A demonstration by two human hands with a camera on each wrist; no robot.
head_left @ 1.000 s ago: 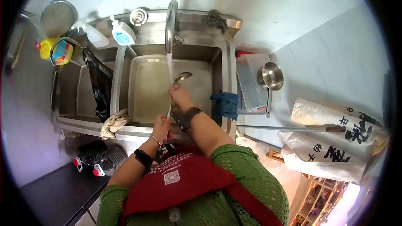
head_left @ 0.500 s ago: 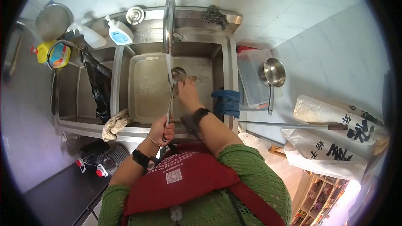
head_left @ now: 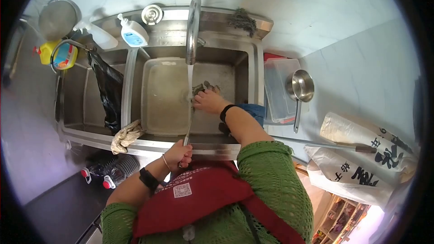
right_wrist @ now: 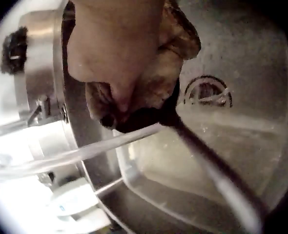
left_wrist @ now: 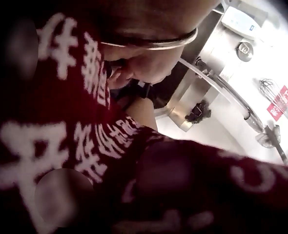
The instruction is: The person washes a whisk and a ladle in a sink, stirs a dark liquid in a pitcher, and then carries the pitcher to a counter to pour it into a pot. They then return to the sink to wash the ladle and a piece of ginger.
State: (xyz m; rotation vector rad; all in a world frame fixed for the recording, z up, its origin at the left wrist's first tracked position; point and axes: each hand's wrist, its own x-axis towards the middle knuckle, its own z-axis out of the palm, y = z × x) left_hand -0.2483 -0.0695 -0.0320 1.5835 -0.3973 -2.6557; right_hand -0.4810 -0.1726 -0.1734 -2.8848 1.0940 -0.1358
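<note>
My left hand (head_left: 177, 154) grips the handle end of a metal ladle (head_left: 187, 136) at the sink's front edge. The handle runs forward over the sink to the bowl end. There my right hand (head_left: 211, 101) holds a brownish rag (right_wrist: 163, 80) against the ladle's bowl, its fingers curled into the cloth. Most of the bowl is hidden behind hand and rag. A stream of water (head_left: 190, 79) falls from the tap (head_left: 193, 31) beside the right hand. Below sits a rectangular clear tub (head_left: 145, 104) with cloudy water, inside the sink basin (head_left: 242, 70).
Left of the basin, a black plastic bag (head_left: 107, 92) hangs over the second sink. A beige cloth (head_left: 126, 136) and a blue cloth (head_left: 253, 112) drape over the rims. To the right are a small saucepan (head_left: 302, 85) and clear plastic lids (head_left: 278, 86). A soap bottle (head_left: 134, 34) stands behind.
My right hand has moved from the handle up to the ladle's bowl with the rag. The left hand has drawn nearer my body, still holding the handle. The bowl, seen before, is now mostly covered.
</note>
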